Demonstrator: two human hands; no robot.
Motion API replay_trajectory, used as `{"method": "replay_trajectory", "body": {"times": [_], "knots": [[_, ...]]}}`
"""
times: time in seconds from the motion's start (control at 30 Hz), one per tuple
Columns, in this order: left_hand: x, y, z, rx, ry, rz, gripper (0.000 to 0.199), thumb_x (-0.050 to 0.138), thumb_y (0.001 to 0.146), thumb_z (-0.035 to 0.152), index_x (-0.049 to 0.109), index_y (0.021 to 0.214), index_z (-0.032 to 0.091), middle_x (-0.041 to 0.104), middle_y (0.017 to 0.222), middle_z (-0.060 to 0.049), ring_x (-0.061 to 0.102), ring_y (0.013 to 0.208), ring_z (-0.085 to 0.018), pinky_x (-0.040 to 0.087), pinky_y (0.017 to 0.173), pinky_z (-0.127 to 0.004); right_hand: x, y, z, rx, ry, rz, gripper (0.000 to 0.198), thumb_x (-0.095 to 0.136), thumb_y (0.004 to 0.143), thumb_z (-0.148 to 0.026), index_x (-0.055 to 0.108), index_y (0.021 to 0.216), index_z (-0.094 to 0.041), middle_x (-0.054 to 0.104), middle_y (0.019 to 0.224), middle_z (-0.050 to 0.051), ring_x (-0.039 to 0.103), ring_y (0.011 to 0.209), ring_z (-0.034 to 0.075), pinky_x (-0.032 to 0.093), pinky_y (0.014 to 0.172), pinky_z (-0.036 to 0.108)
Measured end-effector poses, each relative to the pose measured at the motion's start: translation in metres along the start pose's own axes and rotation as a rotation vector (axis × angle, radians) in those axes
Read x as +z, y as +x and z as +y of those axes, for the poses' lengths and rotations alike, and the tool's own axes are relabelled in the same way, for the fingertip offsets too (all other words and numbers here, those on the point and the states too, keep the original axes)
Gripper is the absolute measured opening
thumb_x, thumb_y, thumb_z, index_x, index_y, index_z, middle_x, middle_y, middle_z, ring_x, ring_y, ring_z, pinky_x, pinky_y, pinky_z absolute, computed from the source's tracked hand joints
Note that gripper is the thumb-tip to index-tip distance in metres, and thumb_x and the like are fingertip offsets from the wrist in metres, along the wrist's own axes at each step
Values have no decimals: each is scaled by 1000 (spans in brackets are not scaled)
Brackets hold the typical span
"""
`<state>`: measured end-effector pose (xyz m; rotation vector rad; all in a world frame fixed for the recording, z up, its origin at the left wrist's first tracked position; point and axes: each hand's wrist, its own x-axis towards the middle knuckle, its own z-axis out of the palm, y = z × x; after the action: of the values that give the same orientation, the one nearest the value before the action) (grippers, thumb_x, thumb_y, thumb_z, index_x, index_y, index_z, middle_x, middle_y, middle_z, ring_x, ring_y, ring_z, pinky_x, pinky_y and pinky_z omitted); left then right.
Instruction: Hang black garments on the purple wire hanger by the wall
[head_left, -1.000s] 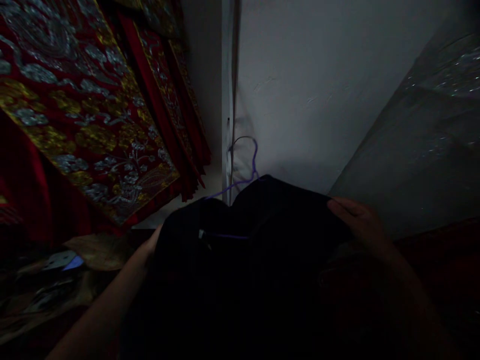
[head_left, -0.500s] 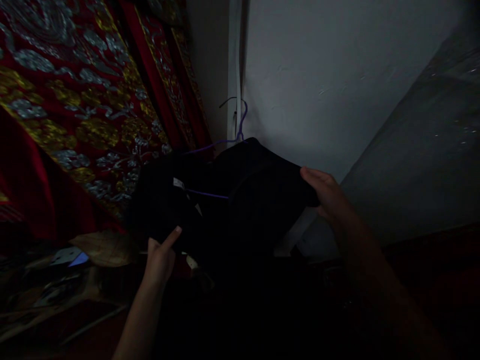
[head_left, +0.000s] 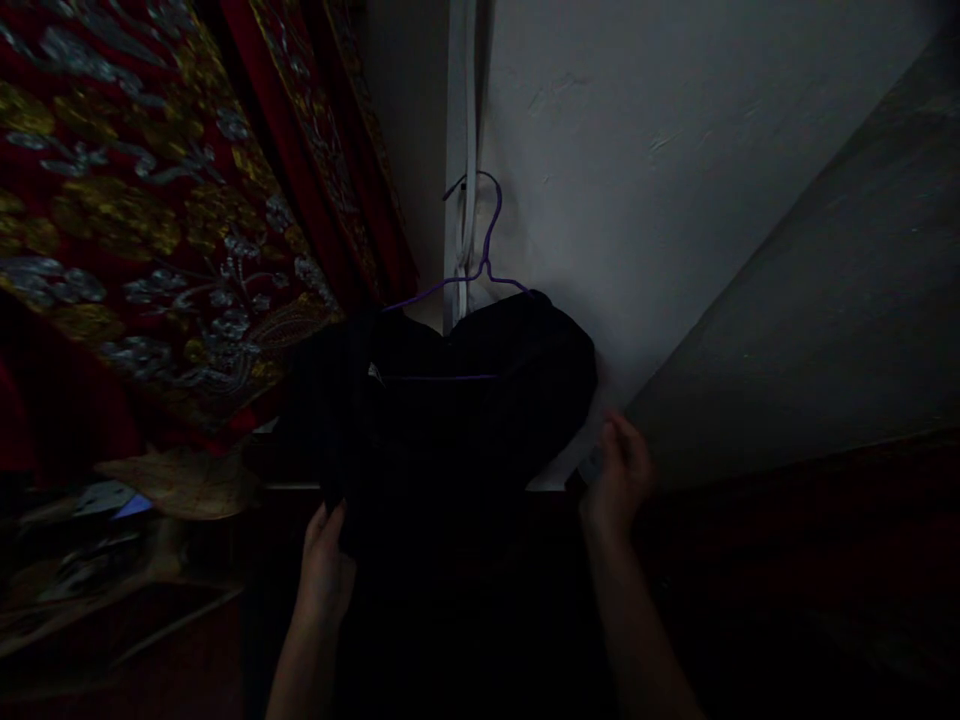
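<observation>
A black shirt [head_left: 450, 450] hangs on a thin purple clothes hanger [head_left: 487, 262], whose hook goes over a pale strip on the wall. The hanger's lower bar crosses inside the wide neckline, near a small white label [head_left: 375, 374]. My left hand [head_left: 327, 565] is closed, pinching the shirt's cloth at its left side. To the right of the shirt, my right hand [head_left: 619, 475] is off the cloth with fingers loosely bent and apart. The shirt's lower part is lost in darkness.
Red cloth with gold and silver sequin flowers [head_left: 150, 220] hangs at the left. Below it is a cluttered shelf [head_left: 150, 560] with things too dark to make out. A grey wall [head_left: 637, 180] stands behind the hanger, and a slanted panel [head_left: 825, 330] is at the right.
My right hand has let go of the shirt's right shoulder and moved down. My left hand has moved slightly lower, still at the cloth. The shirt now hangs straighter, with more of the hanger showing.
</observation>
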<state>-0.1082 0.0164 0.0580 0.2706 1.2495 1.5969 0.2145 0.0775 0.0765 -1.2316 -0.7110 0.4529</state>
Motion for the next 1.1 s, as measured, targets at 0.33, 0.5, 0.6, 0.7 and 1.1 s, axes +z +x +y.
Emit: {"method": "replay_trajectory", "body": {"times": [0.33,0.5,0.6,0.7,1.1], "knots": [[-16,-12,-19,-88,148,-15,38,83,62,39,68,92,20,73,92,-5,70,94,-28,58,80,-38,98,-95,33,304,-334,-854,55,51,92,-59,54,53,-21,53,51,0,53,55,15,34,60,29],[2,-22,-44,624,395,211,60,75,81,37,48,133,28,51,141,-9,47,137,-30,37,116,-46,77,-108,39,370,-278,-828,41,45,87,-43,49,52,-22,50,50,0,50,54,15,35,57,28],[11,-28,-75,969,593,172,62,74,82,32,44,136,24,39,148,-14,36,144,-32,29,120,-50,53,-122,33,400,-235,-793,40,44,83,-50,47,52,-23,48,51,0,47,53,14,36,56,28],[21,-31,-104,1044,647,-16,55,71,83,25,48,133,24,46,137,-15,47,133,-32,38,112,-51,38,-128,21,460,-161,-818,42,54,77,-56,46,51,-24,45,49,-1,43,50,13,36,54,28],[59,-31,-105,719,652,-468,16,56,92,25,64,106,23,69,99,-7,66,92,-24,51,82,-35,23,-108,2,449,-86,-924,66,56,80,-81,61,59,-19,51,45,0,48,44,13,37,49,26]]}}
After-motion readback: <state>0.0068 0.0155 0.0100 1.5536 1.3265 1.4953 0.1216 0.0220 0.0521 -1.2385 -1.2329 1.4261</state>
